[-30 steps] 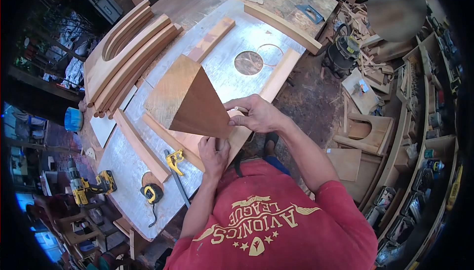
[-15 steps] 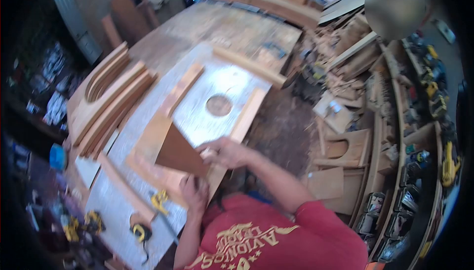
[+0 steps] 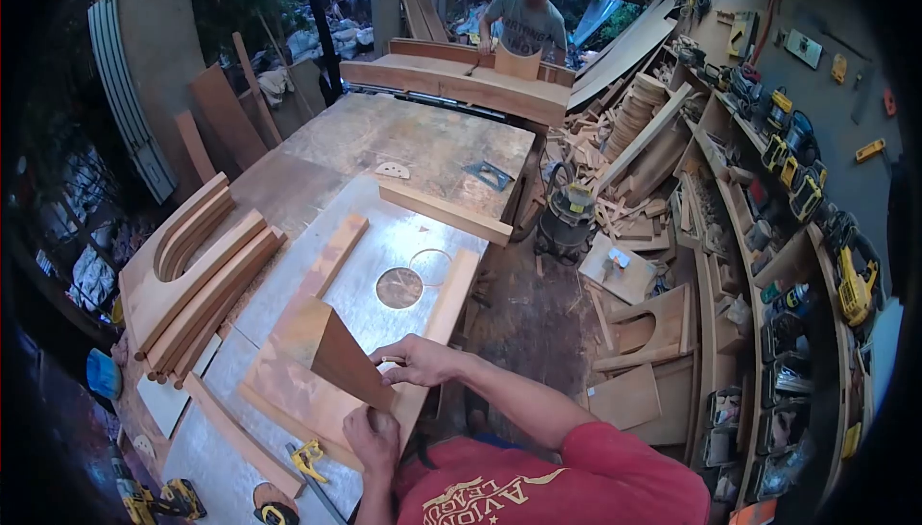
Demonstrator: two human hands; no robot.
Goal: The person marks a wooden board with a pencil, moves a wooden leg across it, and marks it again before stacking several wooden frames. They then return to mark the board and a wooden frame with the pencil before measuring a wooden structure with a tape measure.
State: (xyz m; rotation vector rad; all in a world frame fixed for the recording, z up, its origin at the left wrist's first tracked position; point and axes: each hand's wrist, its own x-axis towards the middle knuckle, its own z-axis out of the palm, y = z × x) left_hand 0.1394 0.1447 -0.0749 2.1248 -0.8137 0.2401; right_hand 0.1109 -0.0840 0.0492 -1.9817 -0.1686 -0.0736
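Note:
A wooden board (image 3: 351, 368) stands on edge across a flat wooden frame piece (image 3: 279, 381) on the metal-topped table. My left hand (image 3: 373, 437) is closed at the board's near end, fingers curled against it. Just beyond, my right hand (image 3: 423, 362) pinches a thin, pale stick that looks like a pencil (image 3: 392, 361), close beside the board's right face. Most of the stick is hidden by the fingers. A yellow clamp (image 3: 308, 461) lies left of my left hand, near a tape measure (image 3: 276, 510).
Curved wooden parts (image 3: 206, 280) are stacked at the left. A round hole (image 3: 399, 288) opens in the metal top, with wooden strips around it. A co-worker (image 3: 526, 21) stands behind the far bench. Shelves with power tools (image 3: 855, 285) line the right; a shop vacuum (image 3: 567, 222) stands on the floor.
My view has tilted upward, bringing the co-worker and more of the far workshop into sight. Both hands remain at the near end of the upright board.

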